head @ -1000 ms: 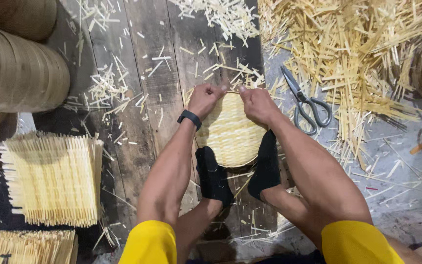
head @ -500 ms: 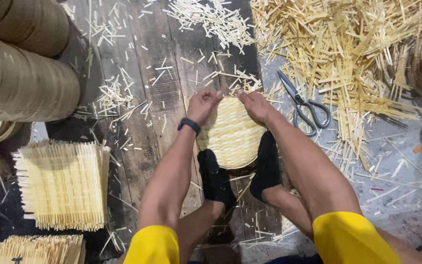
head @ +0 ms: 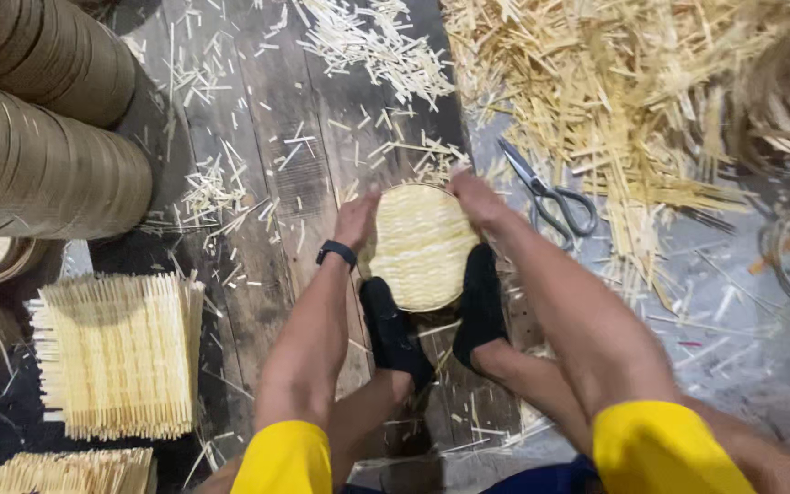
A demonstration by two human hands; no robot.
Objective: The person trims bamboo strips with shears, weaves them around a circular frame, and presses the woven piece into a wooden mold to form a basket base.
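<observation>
My left hand [head: 356,220] slid from the top rim of the round woven bamboo disc [head: 421,245] down its left edge, my right hand [head: 475,197] shifted along the upper right rim

Woven bamboo disc [head: 421,247] — matt, ribbed; rough wooden floorboards [head: 276,165]; shiny metal scissors [head: 546,192].

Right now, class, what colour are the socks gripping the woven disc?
Black socks, clearest in the head view, against the pale straw-coloured woven disc.
</observation>
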